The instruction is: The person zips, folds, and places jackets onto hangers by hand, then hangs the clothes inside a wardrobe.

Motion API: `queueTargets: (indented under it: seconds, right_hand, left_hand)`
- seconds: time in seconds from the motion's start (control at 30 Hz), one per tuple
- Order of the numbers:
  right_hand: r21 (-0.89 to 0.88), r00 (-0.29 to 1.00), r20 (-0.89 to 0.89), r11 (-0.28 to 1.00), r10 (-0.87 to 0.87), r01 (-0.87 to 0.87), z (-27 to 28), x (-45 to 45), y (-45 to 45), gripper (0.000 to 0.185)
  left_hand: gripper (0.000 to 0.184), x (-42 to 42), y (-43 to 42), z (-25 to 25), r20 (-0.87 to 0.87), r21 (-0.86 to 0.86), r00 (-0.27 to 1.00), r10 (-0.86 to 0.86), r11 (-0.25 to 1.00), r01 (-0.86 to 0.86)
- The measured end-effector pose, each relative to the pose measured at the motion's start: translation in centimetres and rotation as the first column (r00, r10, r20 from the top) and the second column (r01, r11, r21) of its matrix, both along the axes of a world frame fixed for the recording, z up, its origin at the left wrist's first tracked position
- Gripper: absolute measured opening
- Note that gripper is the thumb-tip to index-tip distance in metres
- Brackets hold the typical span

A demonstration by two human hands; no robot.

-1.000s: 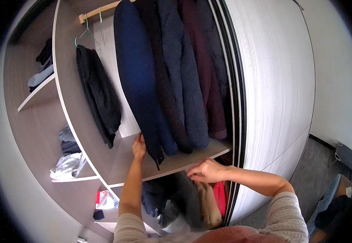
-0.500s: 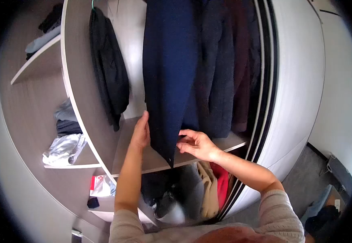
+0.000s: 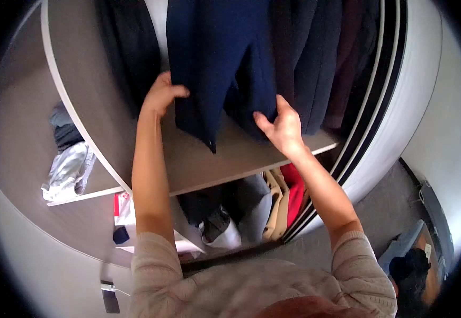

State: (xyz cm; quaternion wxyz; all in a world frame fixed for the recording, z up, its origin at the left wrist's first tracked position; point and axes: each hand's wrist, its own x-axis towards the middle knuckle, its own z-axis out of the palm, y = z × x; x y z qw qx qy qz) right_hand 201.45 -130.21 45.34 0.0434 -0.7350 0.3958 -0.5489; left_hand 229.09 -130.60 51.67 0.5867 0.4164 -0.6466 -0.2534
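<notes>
A navy jacket [image 3: 217,58] hangs in the open wardrobe, its lower front parted and one pointed corner dangling. My left hand [image 3: 162,96] is closed on the jacket's left edge, with the thumb over the front and the fingers mostly hidden behind. On the other side, my right hand [image 3: 285,127] holds the right edge low down, the cloth between thumb and fingers. The top of the jacket lies outside the view. Just right of it hang dark coats [image 3: 318,69], and a black garment [image 3: 132,53] hangs to the left.
Below the hem runs a wardrobe shelf [image 3: 241,164]. Under it are a red garment [image 3: 295,193], a beige one [image 3: 275,206] and grey and black clothes. Folded clothes [image 3: 69,169] lie on side shelves at left. A sliding door [image 3: 395,127] stands at right.
My hands have moved up and apart, each taking an edge of the jacket. Its lower front has spread open, and the view has tilted lower.
</notes>
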Motion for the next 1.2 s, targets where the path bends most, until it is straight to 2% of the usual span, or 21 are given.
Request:
queueTargets:
  seconds: [0.07, 0.13, 0.23, 0.27, 0.37, 0.47, 0.53, 0.57, 0.63, 0.7, 0.87, 0.97, 1.0, 1.03, 1.1, 1.13, 1.2]
  right_hand:
    - [-0.076, 0.982, 0.106, 0.986, 0.158, -0.150, -1.9, 0.0, -2.8, 0.028]
    - [-0.033, 0.819, 0.378, 0.891, 0.431, -0.453, -1.1, -0.8, -3.2, 0.025]
    - [0.077, 0.816, 0.383, 0.865, 0.434, -0.497, -0.9, -1.6, -2.4, 0.029]
    - [0.104, 0.809, 0.393, 0.853, 0.437, -0.512, -0.9, -1.2, -2.1, 0.030]
    - [0.094, 0.866, 0.302, 0.891, 0.399, -0.444, -1.3, -0.8, -2.4, 0.031]
    - [0.104, 0.782, 0.429, 0.836, 0.451, -0.539, -1.3, -1.9, -2.8, 0.030]
    - [0.138, 0.801, 0.409, 0.838, 0.437, -0.528, -1.3, -3.2, -3.1, 0.029]
    - [0.147, 0.804, 0.411, 0.839, 0.429, -0.523, -1.2, -3.3, -2.9, 0.029]
    - [0.162, 0.818, 0.403, 0.848, 0.410, -0.505, -1.1, -3.5, -2.7, 0.030]
    - [0.172, 0.839, 0.379, 0.861, 0.390, -0.478, -1.1, -3.3, -2.5, 0.030]
    - [0.192, 0.829, 0.399, 0.848, 0.392, -0.494, -1.7, -2.9, -2.7, 0.031]
    - [0.147, 0.803, 0.407, 0.836, 0.436, -0.529, -1.5, -2.2, -1.9, 0.030]
    - [0.127, 0.791, 0.408, 0.830, 0.455, -0.543, -1.6, -1.9, -1.6, 0.029]
    - [0.133, 0.798, 0.405, 0.834, 0.447, -0.535, -1.8, -1.5, -1.6, 0.029]
    - [0.140, 0.812, 0.393, 0.845, 0.432, -0.517, -2.1, -1.1, -1.7, 0.028]
    - [0.132, 0.805, 0.414, 0.847, 0.425, -0.515, -2.2, -1.0, -1.6, 0.029]
    - [0.121, 0.789, 0.466, 0.855, 0.400, -0.505, -2.5, -1.1, -1.2, 0.029]
  left_hand:
    - [0.043, 0.5, -1.9, 0.6, 0.053, 0.052, 0.970, 0.236, 0.970, -0.239]
    - [0.040, 1.1, -4.7, 0.9, -0.120, 0.002, 0.954, 0.275, 0.961, -0.276]
    - [0.036, 1.7, -12.6, -2.7, -0.398, 0.004, 0.917, 0.025, 1.000, -0.026]
    - [0.035, -0.4, -14.2, -3.3, -0.537, 0.054, 0.834, 0.125, 0.992, -0.114]
    - [0.030, -6.6, -15.6, -3.8, -0.752, 0.004, 0.647, 0.122, 0.983, -0.181]
    - [0.033, -6.2, -19.4, -3.7, -0.775, 0.040, 0.599, 0.202, 0.961, -0.272]
    - [0.034, -6.1, -18.9, -3.0, -0.815, 0.019, 0.558, 0.157, 0.969, -0.246]
    - [0.032, -5.9, -18.2, -2.8, -0.799, 0.039, 0.585, 0.141, 0.982, -0.182]
    - [0.029, -3.6, -24.2, -5.4, -0.578, -0.135, 0.793, 0.193, 0.935, -0.327]
    - [0.031, -4.1, -23.8, -5.5, -0.656, -0.048, 0.746, 0.115, 0.980, -0.192]
    - [0.035, -4.8, -20.7, -4.9, -0.614, 0.060, 0.742, 0.269, 0.953, -0.297]
    - [0.033, -5.9, -16.8, -2.9, -0.704, 0.114, 0.662, 0.257, 0.961, -0.251]
    - [0.033, -6.4, -19.6, -4.4, -0.493, 0.144, 0.720, 0.489, 0.862, -0.486]
    - [0.032, -7.0, -25.0, -6.7, -0.254, 0.102, 0.678, 0.690, 0.716, -0.691]
    - [0.028, -10.1, -26.5, -9.0, -0.198, -0.181, 0.611, 0.766, 0.584, -0.791]
    - [0.026, -11.2, -24.4, -9.4, -0.173, -0.196, 0.696, 0.697, 0.668, -0.718]
    - [0.033, -13.5, -20.1, -10.3, -0.123, -0.202, 0.838, 0.532, 0.813, -0.546]
